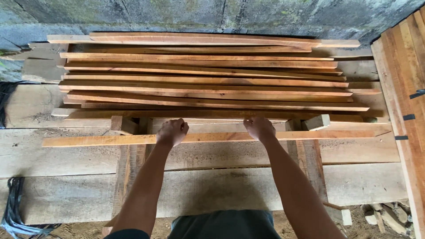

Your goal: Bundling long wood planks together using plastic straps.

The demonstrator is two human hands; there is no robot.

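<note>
While both hands grip it, facts by label:

Strip: long thin reddish-orange wooden strip (110, 140), held across the view, long axis left-right w/ a slight tilt, left end a bit lower than right end. Sits just in front of the stack, above the grey planks.

Left hand: left hand (172, 131) closed over the strip, knuckles up, approx. left of the strip's middle.

Right hand: right hand (260, 128) closed over the same strip, right of middle; the two hands apart, w/ a bare stretch of strip between them.

Stack: pile of long thin orange-brown wooden strips (203, 82), all running left-right like the held one, ends uneven. Nearest stack edge is just beyond the fingers.

Support: wide weathered grey wooden planks (57, 155) under everything, w/ darker wood uprights (126, 159) crossing below the strip.

Edges/room: strip's left end overhangs free above grey plank; right end stops near the tilted orange-brown wooden boards (405, 75) at the right border, not touching. Grey concrete block wall (177, 15) behind the stack. Small pale wooden block (316, 122) just above the strip's right part. Black strapping (13, 208) at lower left, well apart.
</note>
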